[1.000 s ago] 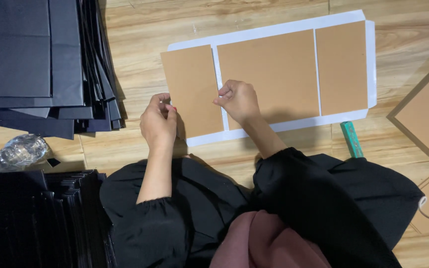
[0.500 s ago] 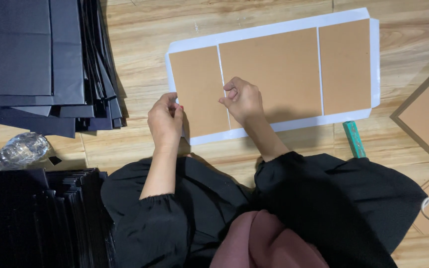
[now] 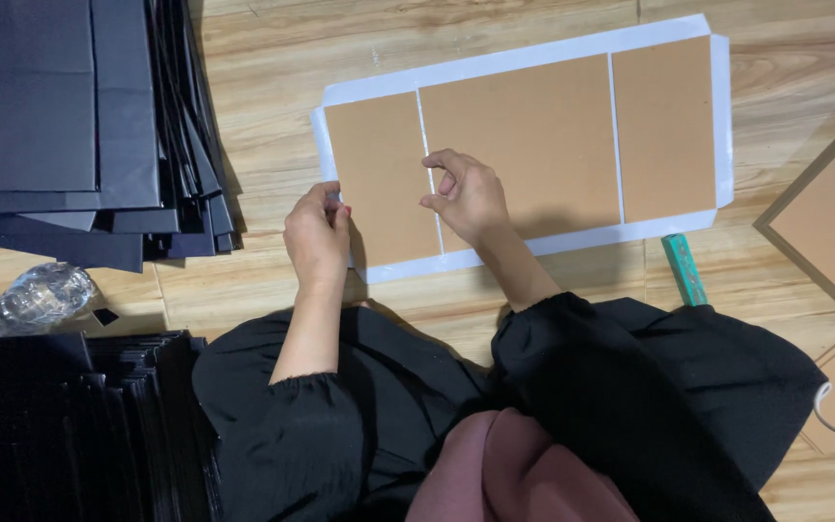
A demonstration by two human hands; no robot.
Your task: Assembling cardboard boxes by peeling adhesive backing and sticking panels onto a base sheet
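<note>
We are seating the small brown cardboard panel [image 3: 384, 179] at the left end of the white rectangular backing sheet [image 3: 572, 53] on the wooden floor, left hand [image 3: 316, 237] pinching its left edge, right hand [image 3: 466, 193] loosely curled, empty, over the seam, which probably wants pressing flat next.

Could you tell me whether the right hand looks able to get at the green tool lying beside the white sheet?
Probably yes: the green tool lies bare on the floor beside the right hand.

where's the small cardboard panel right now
In the head view, the small cardboard panel lies at the left end of the white sheet, between the left hand and right hand.
</note>
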